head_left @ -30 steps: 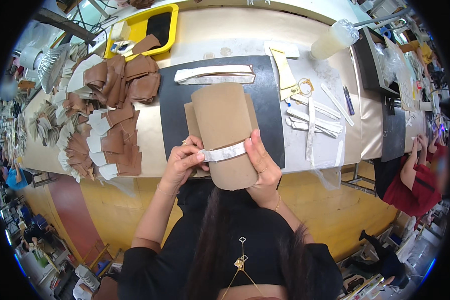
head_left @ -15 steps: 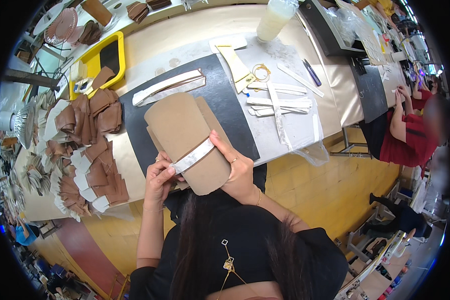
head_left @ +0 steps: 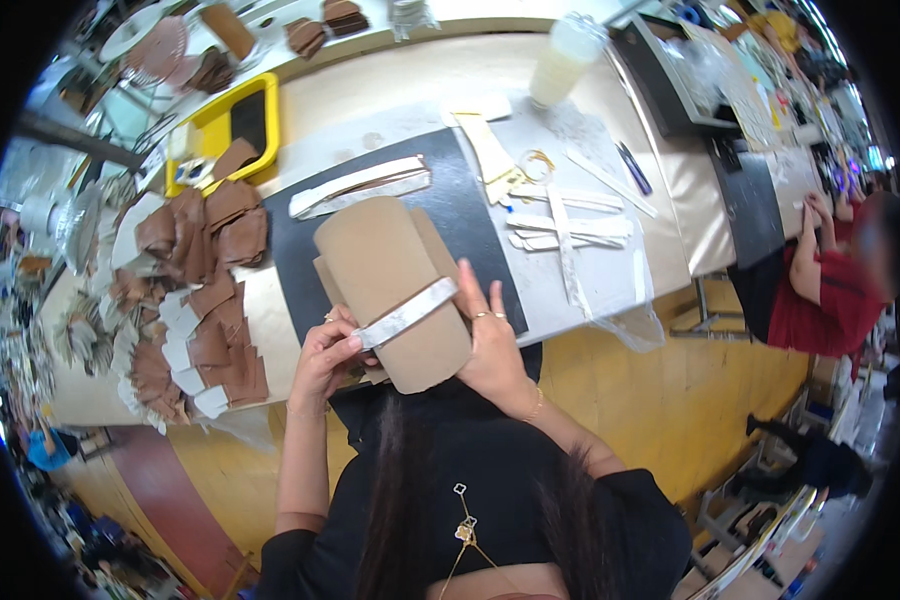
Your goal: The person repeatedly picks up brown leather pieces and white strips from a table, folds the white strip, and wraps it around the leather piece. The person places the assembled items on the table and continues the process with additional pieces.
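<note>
Over the black mat [head_left: 295, 255] stands a tan, round-ended panel [head_left: 370, 250] with another tan piece behind it. A whitish strip [head_left: 407, 315] lies slantwise across its face. My left hand [head_left: 322, 365] is closed at the panel's lower left side, thumb and fingers pinching the strip's left end. Against the right edge rests my right hand [head_left: 495, 358], its fingers stretched upward and apart beside the strip's other end. What lies behind the panel is hidden. Beyond it on the mat is a bundle of white and brown strips [head_left: 360, 185].
Brown and white leather pieces [head_left: 205, 330] are heaped at left, near a yellow tray [head_left: 272, 150]. More white strips [head_left: 570, 235], a pen [head_left: 634, 168] and a cloudy plastic container [head_left: 567, 60] stand or lie to the right. A person in red [head_left: 835, 285] sits at far right.
My right fingers have lifted off the strip's right end and spread apart. My left hand keeps its pinch. The whole view has shifted slightly, so everything sits further right and lower.
</note>
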`<state>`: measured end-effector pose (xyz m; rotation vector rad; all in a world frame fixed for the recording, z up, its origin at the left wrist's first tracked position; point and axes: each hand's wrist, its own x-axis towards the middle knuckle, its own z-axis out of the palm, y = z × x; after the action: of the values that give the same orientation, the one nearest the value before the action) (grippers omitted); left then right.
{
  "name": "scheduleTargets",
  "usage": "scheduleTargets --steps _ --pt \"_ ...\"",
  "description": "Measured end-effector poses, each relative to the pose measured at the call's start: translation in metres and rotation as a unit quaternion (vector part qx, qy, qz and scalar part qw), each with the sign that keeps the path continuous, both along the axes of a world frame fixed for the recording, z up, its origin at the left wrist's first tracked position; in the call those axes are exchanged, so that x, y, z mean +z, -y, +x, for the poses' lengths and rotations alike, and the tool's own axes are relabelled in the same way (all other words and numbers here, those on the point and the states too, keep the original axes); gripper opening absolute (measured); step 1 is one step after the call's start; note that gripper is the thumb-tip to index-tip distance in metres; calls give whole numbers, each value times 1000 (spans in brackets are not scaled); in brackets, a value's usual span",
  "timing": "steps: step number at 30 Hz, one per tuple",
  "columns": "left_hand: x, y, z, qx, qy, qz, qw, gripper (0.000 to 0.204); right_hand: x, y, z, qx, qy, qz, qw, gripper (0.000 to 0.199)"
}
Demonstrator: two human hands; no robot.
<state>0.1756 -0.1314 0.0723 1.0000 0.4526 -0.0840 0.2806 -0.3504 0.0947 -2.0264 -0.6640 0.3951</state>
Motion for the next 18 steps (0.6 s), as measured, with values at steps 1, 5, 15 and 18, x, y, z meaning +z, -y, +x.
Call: scheduleTargets --steps 1,5,15,18 --pt "9 -4 2 -10 7 7 1000 18 4 2 3 16 7 -40 999 105" --pt "63 -30 19 -175 -32 189 966 14 43 38 23 178 49 -239 953 122" --pt "129 -56 104 -203 174 329 906 24 64 73 113 -36 169 -289 941 78" --pt "95 -85 125 -137 69 328 932 26 38 85 148 -80 161 -262 948 61"
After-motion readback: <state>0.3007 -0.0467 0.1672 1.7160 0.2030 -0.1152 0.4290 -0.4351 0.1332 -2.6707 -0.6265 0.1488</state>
